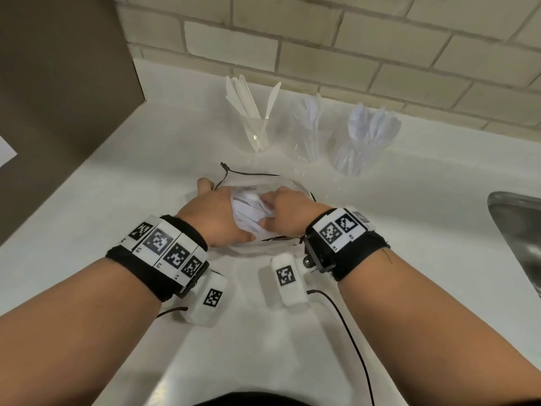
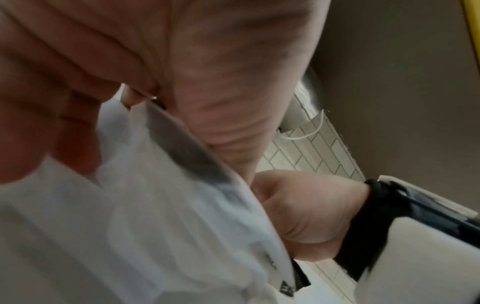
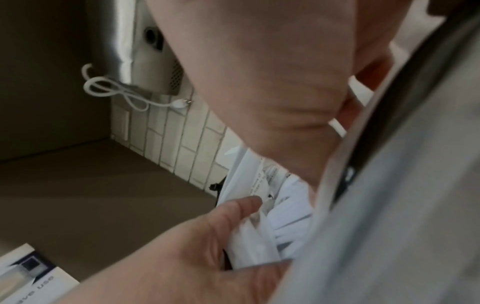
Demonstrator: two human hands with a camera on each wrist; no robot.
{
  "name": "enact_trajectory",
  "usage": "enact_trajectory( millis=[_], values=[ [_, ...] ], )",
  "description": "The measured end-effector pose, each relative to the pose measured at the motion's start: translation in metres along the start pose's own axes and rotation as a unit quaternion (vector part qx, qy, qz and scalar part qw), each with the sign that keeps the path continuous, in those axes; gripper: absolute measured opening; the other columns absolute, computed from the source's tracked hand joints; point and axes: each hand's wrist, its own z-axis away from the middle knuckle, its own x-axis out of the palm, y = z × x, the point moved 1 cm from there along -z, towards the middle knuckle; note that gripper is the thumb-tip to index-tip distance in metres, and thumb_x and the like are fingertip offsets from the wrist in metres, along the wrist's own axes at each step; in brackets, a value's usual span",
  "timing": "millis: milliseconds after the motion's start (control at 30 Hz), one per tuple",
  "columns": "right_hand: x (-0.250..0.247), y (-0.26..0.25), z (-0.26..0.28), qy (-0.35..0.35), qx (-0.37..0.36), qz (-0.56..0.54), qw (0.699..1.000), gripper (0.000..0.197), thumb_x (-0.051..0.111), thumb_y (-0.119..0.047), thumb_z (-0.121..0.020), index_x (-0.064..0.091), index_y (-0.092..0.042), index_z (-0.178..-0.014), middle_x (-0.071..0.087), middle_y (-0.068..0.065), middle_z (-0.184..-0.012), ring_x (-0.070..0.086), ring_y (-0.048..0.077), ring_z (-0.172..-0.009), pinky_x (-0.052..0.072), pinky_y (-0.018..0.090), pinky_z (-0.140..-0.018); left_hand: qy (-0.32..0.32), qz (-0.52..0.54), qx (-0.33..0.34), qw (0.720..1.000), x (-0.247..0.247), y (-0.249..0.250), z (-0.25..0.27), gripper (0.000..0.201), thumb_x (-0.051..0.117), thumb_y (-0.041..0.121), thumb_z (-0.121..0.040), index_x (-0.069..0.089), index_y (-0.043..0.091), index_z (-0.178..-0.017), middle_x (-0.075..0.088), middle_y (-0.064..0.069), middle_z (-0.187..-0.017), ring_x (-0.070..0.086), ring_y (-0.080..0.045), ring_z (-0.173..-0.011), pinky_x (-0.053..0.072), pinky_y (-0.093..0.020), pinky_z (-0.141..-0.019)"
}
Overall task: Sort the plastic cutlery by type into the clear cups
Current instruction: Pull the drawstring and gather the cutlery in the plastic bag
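Three clear cups stand in a row on a white counter [image 1: 146, 177] near a tiled wall [image 1: 351, 54]. The left cup [image 1: 255, 133] holds white knives [image 1: 246, 96], blades up; about six show, though they overlap too much for a sure count. The middle cup [image 1: 306, 142] holds pale cutlery [image 1: 308, 108] too blurred to type or count. The right cup [image 1: 349, 155] holds spoons [image 1: 373, 123], bowls up, roughly five or six, also overlapping. In front of the cups lies a clear bag [image 1: 288, 183] with a black edge and cord, holding a heap of white cutlery [image 1: 248, 209]; the pieces inside cannot be counted or told apart. Two hands work at the bag. The left hand [image 1: 215, 213] lies on the bag's left side, fingers curved round the plastic and the heap. The right hand [image 1: 288, 209] is at the right side, fingers bent down into the heap; the left wrist view shows them closed on the pieces, though which pieces is hidden. Both wrists wear black bands with square black-and-white markers, and a white box hangs from each. At the right edge a steel sink [image 1: 518, 230] is cut off. At the left a brown panel [image 1: 58, 68] rises from the counter. Both wrist views are blurred, filled mostly by palm and white plastic.
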Motion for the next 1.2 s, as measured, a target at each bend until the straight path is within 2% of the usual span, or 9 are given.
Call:
enact_trajectory(
  millis=[67,200,300,367,567,800,900,1000,1200],
  values=[
    [0.002,0.002,-0.004,-0.008,-0.004,-0.036,0.999,0.058,0.055,-0.046,-0.090,0.043,-0.015,-0.137,0.050,0.011,-0.130,0.051,0.028,-0.116,0.042,0.037,-0.100,0.007,-0.007,0.028,1.000,0.002,0.002,-0.001,0.022,0.055,0.053,-0.074,0.042,0.043,-0.088,0.048,0.014,-0.087,0.031,-0.017,-0.104,0.024,-0.027,-0.095],
    [0.010,-0.001,-0.009,-0.007,0.019,-0.057,0.998,0.067,0.060,-0.062,-0.080,0.047,-0.021,-0.131,0.044,0.009,-0.126,0.046,0.028,-0.117,0.041,0.042,-0.100,-0.014,-0.007,0.013,1.000,0.013,-0.003,-0.006,0.065,0.061,0.057,-0.063,0.042,0.033,-0.119,0.040,0.006,-0.101,0.021,-0.020,-0.113,0.029,-0.020,-0.086],
    [0.006,-0.001,-0.011,0.013,0.026,-0.070,0.997,0.046,0.067,-0.062,-0.074,0.056,-0.018,-0.083,0.049,-0.003,-0.088,0.049,0.018,-0.088,0.041,0.027,-0.071,-0.015,0.009,-0.018,1.000,0.014,-0.009,-0.008,0.085,0.062,0.061,-0.052,0.040,0.028,-0.128,0.038,0.002,-0.114,0.027,-0.015,-0.108,0.034,-0.019,-0.081],
    [0.002,0.000,-0.011,-0.001,0.019,-0.125,0.992,0.040,0.073,-0.053,-0.075,0.049,-0.022,-0.069,0.050,-0.007,-0.074,0.051,0.012,-0.071,0.035,0.021,-0.057,0.001,0.017,-0.027,0.999,0.011,-0.010,-0.008,0.086,0.065,0.063,-0.054,0.040,0.025,-0.128,0.038,0.001,-0.118,0.027,-0.016,-0.117,0.036,-0.020,-0.080],
    [0.002,-0.001,-0.014,0.001,-0.004,-0.268,0.963,0.038,0.062,-0.038,-0.089,0.061,-0.014,-0.120,0.066,0.004,-0.117,0.060,0.021,-0.109,0.046,0.034,-0.099,0.007,0.053,0.006,0.999,0.009,-0.008,-0.005,0.090,0.069,0.058,-0.053,0.040,0.025,-0.131,0.034,-0.002,-0.126,0.030,-0.008,-0.105,0.036,-0.017,-0.084],
    [0.001,-0.008,-0.018,-0.012,-0.003,-0.212,0.977,0.027,0.068,-0.031,-0.085,0.059,-0.015,-0.105,0.061,-0.001,-0.098,0.056,0.020,-0.094,0.042,0.023,-0.075,-0.015,0.011,-0.059,0.998,0.004,-0.012,-0.003,0.097,0.060,0.067,-0.047,0.036,0.029,-0.133,0.033,-0.003,-0.123,0.028,-0.015,-0.108,0.038,-0.020,-0.080],
    [-0.001,-0.012,-0.018,-0.018,0.004,-0.266,0.964,0.047,0.078,-0.028,-0.072,0.062,-0.016,-0.115,0.066,-0.001,-0.107,0.061,0.019,-0.100,0.049,0.030,-0.091,0.011,0.064,-0.048,0.997,-0.002,-0.009,0.004,0.097,0.079,0.049,-0.055,0.032,0.021,-0.136,0.023,-0.008,-0.138,0.032,-0.016,-0.121,0.040,-0.020,-0.087],
    [-0.003,-0.009,-0.017,-0.021,0.011,-0.306,0.952,0.045,0.078,-0.029,-0.069,0.067,-0.018,-0.111,0.070,0.001,-0.105,0.064,0.018,-0.099,0.051,0.035,-0.095,0.064,0.122,-0.011,0.990,-0.015,0.001,0.012,0.090,0.087,0.027,-0.061,0.033,0.015,-0.132,0.012,-0.005,-0.142,0.035,-0.010,-0.106,0.034,-0.016,-0.086],
    [-0.002,-0.011,-0.014,-0.012,-0.016,-0.399,0.917,0.034,0.080,-0.013,-0.070,0.064,-0.017,-0.099,0.068,0.009,-0.113,0.062,0.025,-0.108,0.047,0.040,-0.101,0.054,0.109,-0.022,0.992,-0.027,0.001,0.011,0.094,0.089,0.030,-0.057,0.034,0.017,-0.132,0.018,-0.005,-0.138,0.043,-0.018,-0.111,0.037,-0.019,-0.090]
  ],
)
